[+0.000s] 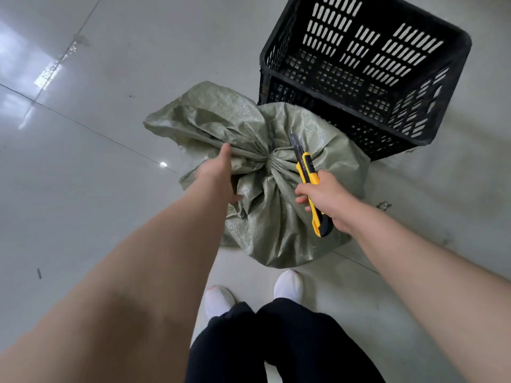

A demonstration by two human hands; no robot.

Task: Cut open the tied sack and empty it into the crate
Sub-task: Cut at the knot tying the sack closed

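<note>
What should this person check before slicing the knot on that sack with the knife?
1. Blade out: ok, the yellow utility knife in the right hand shows its blade extended.
2. Sack steadied: ok, the left hand grips the green sack by its gathered neck.
3. Fingers clear of the blade: ok, the left hand is across the knot from it.
4. Tie cord located: cannot tell, the folds hide it.
5. Crate ready: ok, the black crate stands open and empty behind the sack.
6. Feet clear: ok, both are behind the sack.
</note>
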